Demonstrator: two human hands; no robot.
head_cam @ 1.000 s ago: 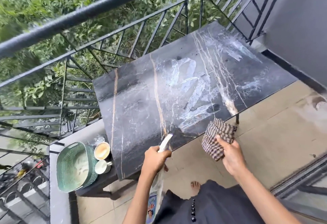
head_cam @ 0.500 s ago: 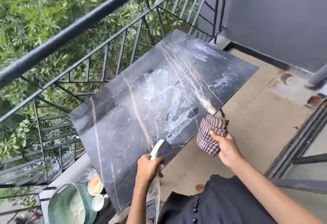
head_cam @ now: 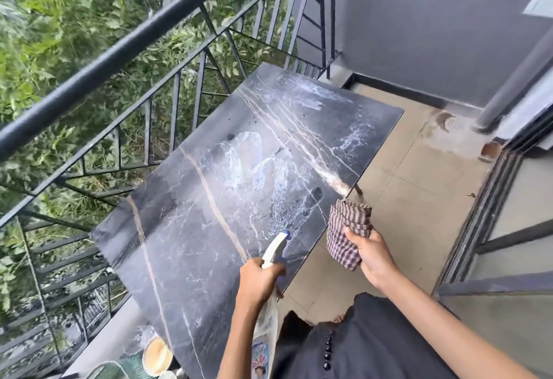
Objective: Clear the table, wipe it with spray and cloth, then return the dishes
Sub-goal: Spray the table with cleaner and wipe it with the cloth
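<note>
Surface (head_cam: 185, 259), dark and marble-patterned, stands beside the balcony railing (head_cam: 125, 46), cleared of dishes, with wet spray patches (head_cam: 254, 169) near its middle. The left hand (head_cam: 258, 281) grips the spray bottle (head_cam: 273, 248), fingers curled round its neck and the nozzle aimed across the top. The right hand (head_cam: 372, 256) clutches the bunched checked cloth (head_cam: 348, 229) just off the near edge. Likely faults: excess liquid running over the edge onto the floor tiles (head_cam: 404, 199) and causing a slip hazard, or mist drifting onto the cups (head_cam: 157, 354) set below the left end
</note>
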